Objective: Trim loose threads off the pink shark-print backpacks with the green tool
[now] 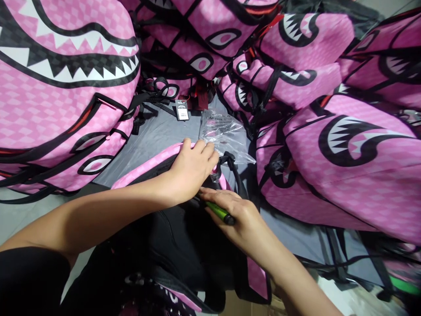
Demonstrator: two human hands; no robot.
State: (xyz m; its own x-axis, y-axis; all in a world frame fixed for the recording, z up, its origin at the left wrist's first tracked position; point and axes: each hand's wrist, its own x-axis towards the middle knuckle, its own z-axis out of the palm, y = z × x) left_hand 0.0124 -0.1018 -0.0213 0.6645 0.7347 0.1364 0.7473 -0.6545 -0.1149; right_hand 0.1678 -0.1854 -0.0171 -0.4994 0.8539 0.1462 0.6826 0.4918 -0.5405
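Note:
A backpack (pixel 171 221) with a black inner side and pink checked edging lies in front of me. My left hand (pixel 194 169) is closed over its pink upper edge, fingers curled across the top. Just below and to the right, my right hand (pixel 232 206) grips a slim green tool with a black end (pixel 219 212). The tool's working tip is hidden under my hands, so its exact kind does not show. Beside my left fingertips is a black strap (pixel 235 169), and a crumpled clear plastic bag (pixel 223 131) lies just beyond.
Pink shark-mouth backpacks are piled at the left (pixel 75 101), along the back (pixel 217 35) and at the right (pixel 371 153). A white hang tag (pixel 182 110) lies on the grey tabletop (pixel 158 127). Loose black straps (pixel 338 259) hang at the lower right.

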